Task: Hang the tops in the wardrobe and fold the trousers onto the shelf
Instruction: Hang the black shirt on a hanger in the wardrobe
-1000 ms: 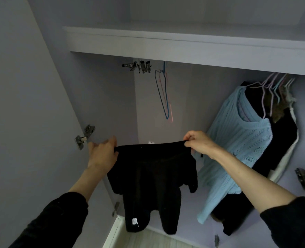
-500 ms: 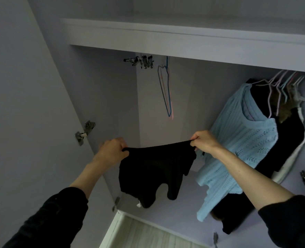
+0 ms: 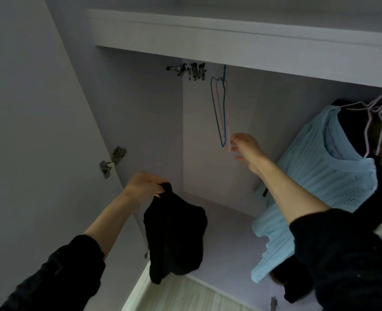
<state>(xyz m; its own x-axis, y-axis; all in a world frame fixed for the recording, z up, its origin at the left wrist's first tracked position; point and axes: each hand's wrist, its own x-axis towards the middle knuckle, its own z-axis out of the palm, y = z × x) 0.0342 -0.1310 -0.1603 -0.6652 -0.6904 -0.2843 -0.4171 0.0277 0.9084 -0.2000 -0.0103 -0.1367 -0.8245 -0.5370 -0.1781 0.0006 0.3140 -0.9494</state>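
Top [image 3: 174,234], black, bunched at 7 o'clock, gripped by left hand [image 3: 142,187].
Right hand [image 3: 245,149], fingers spread, nears hangers [image 3: 220,111] at 12 o'clock; risk: thin hangers tangle, or top slips.

We see a dim, cool-toned wardrobe interior, brightest along the shelf [image 3: 241,39] front and the pale floor strip [image 3: 185,295]. The right hand [image 3: 245,149] is smeared by motion blur. The black garment [image 3: 174,234] loses all detail in shadow. Straight edges bow toward the frame's borders.
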